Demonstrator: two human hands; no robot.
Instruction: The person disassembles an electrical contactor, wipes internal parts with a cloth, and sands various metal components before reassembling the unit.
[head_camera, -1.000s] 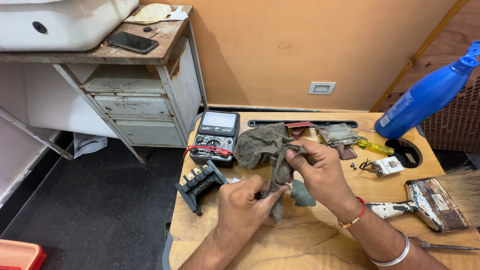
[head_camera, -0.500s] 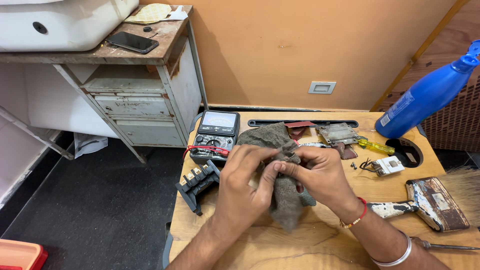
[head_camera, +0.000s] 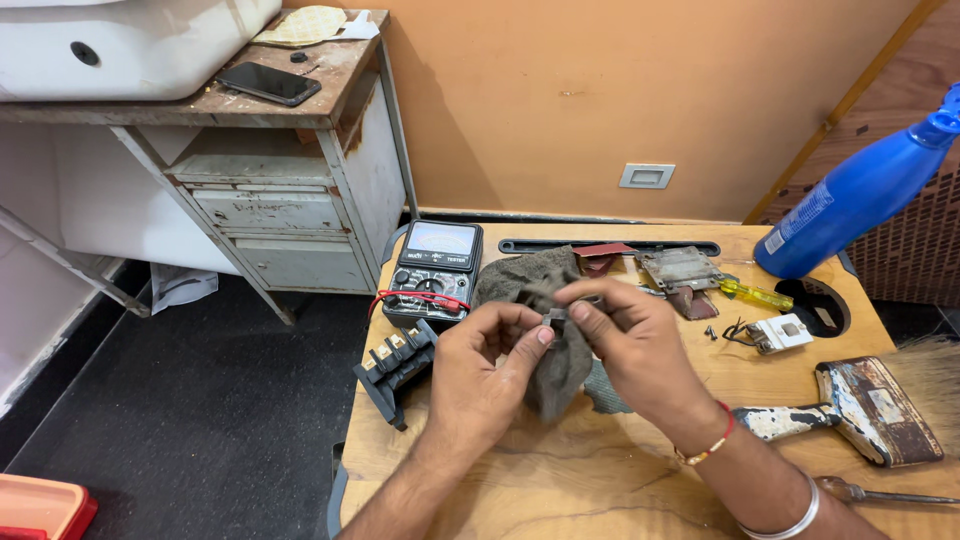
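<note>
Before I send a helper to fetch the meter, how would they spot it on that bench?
Start at the wooden table under the orange wall. On its far left edge, beyond the left hand, lies the black multimeter. Only it has a pale dial window and red leads across it.

Both hands over table (head_camera: 560, 470). Left hand (head_camera: 480, 375) and right hand (head_camera: 630, 340) pinch small metal piece (head_camera: 553, 317) with grey rag (head_camera: 545, 300). Meter (head_camera: 435, 270), black block (head_camera: 395, 368), brush (head_camera: 860, 410), blue bottle (head_camera: 860, 200) nearby.
</note>
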